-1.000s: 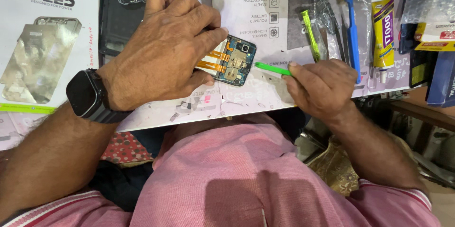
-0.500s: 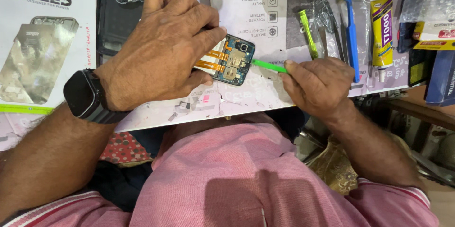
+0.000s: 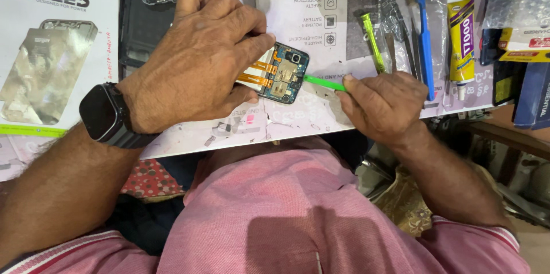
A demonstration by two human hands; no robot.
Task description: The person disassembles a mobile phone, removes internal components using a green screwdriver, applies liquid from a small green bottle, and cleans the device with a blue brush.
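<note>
Opened phone (image 3: 279, 73) is pinned by left hand (image 3: 197, 59); green pry tool (image 3: 324, 83), pinched in right hand (image 3: 381, 105), touches its right edge. Board exposed, flex cables seemingly still attached.

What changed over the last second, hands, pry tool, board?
Little. The right hand slid slightly left, bringing the green pry tool tip up to the edge of the circuit board. The left hand stayed clamped on the board. The tools and the glue tube on the bench did not move.
</note>
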